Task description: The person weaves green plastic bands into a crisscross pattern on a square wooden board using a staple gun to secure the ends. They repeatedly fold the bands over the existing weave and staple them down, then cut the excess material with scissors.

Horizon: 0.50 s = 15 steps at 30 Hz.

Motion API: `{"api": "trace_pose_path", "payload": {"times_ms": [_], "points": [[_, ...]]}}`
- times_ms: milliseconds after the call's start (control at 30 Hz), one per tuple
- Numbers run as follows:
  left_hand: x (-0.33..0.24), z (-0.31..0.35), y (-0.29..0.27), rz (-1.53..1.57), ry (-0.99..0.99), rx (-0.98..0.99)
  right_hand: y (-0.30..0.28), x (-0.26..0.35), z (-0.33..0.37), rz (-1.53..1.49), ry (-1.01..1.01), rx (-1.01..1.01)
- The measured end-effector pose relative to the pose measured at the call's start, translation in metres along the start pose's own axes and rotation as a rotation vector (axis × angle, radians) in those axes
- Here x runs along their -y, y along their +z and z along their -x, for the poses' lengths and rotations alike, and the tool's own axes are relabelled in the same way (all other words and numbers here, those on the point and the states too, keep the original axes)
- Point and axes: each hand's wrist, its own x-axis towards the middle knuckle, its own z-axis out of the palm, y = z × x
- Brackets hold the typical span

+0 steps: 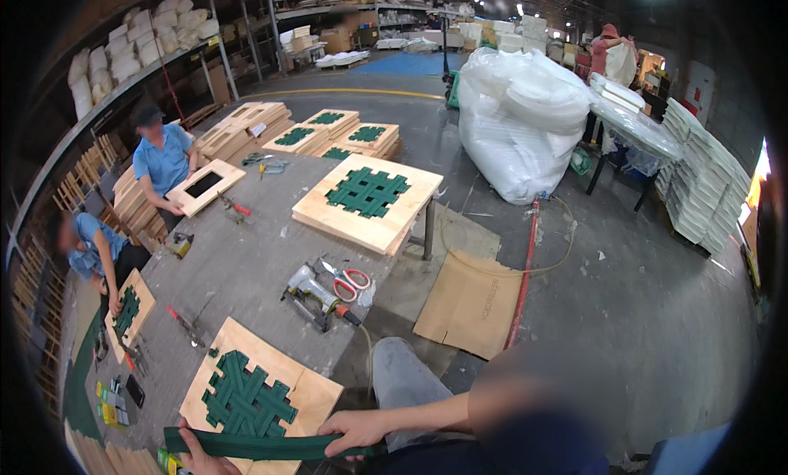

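A long dark green webbing strap (271,448) runs sideways across the lower edge of the view, held between my two hands. My left hand (201,457) is closed on it near its left end, the thumb showing behind the strap. Toward the other end, my right hand (361,430) pinches it from above. Beneath and just beyond the strap lies a pale wooden panel (316,389) on the grey worktable (238,266). Interlaced green straps (246,397) cover the panel's middle, their short ends sticking out around the weave.
A nail or staple gun (310,288) with a hose and red-handled scissors (349,284) lie beyond my panel. Stacked panels (312,200) sit at the table's far right corner. Two co-workers in blue (164,159) handle panels at left. Cardboard (468,302) lies on the floor.
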Motion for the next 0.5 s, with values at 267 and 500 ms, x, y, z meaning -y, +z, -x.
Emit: {"api": "trace_pose_path", "payload": {"times_ms": [267,500], "points": [[0.027,-0.049,-0.020,-0.366,-0.167,0.218,-0.069,-0.002,0.035,0.314,0.207,-0.211],[0.077,-0.058,-0.056,-0.583,-0.420,0.406,-0.095,-0.021,0.042,0.361,0.264,-0.329]]}}
